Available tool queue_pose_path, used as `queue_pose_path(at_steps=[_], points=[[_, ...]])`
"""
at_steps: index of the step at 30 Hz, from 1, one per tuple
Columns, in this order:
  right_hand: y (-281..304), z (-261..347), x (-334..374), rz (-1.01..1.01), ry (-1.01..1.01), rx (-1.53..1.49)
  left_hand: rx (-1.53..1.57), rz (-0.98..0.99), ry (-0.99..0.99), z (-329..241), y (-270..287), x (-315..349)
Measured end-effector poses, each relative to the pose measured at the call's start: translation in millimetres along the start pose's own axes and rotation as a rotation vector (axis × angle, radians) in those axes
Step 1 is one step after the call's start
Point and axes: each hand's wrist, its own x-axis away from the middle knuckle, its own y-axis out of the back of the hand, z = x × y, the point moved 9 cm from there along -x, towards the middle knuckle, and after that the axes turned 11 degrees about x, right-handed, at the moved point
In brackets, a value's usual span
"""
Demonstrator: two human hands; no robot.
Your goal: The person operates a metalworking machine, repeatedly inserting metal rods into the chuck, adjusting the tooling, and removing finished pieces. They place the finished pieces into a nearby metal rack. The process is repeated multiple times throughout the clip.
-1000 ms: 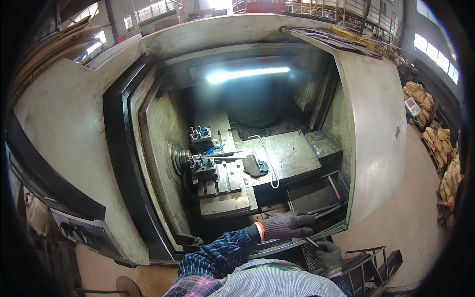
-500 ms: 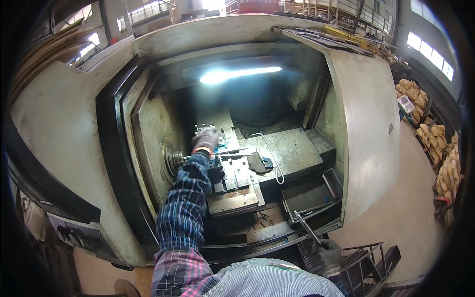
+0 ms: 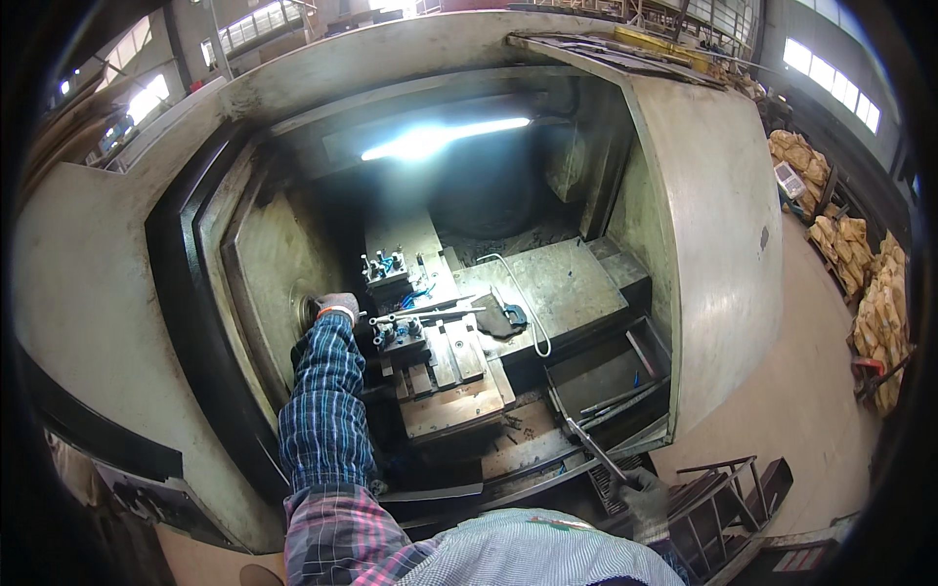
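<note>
While the gloved left hand is at the round spindle, left of the metal slide, most of its fingers are hidden, so I cannot tell whether they grip or only touch. To the near right of the slide, the gloved right hand is closed around a metal bar, which slants out of the fist toward the slide. Along the slide's left side sit a far tool block and a near tool block, with slender rods lying across the slide between them. At its right, a dark cloth lies beside a small blue piece, and a bent white tube runs just past both. Right of the slide, nearer the person, is a dark tray.
</note>
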Motion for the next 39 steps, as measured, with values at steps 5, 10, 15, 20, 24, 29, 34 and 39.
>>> queue_pose_path(at_steps=[5,10,15,20,24,29,34,39], points=[[3,-12,6,-0.056,-0.051,0.008,0.089,0.156,-0.366,-159,73,17],[6,6,9,-0.100,-0.046,-0.025,0.238,-0.015,-0.434,-268,106,53],[8,1,-10,-0.041,-0.013,-0.020,0.305,-0.127,-0.358,-280,100,81],[-31,33,-52,0.089,0.160,0.063,0.662,-0.422,-0.345,-253,147,166],[-87,82,-89,0.143,0.286,0.140,1.078,-1.019,-0.484,-186,198,314],[-186,182,-122,0.282,0.472,0.193,1.006,-1.455,-0.299,-62,196,513],[-309,275,-155,0.338,0.796,0.722,0.561,-1.924,0.414,32,119,651],[-399,322,-157,0.285,0.889,1.144,-0.056,-1.360,0.916,114,55,657]])
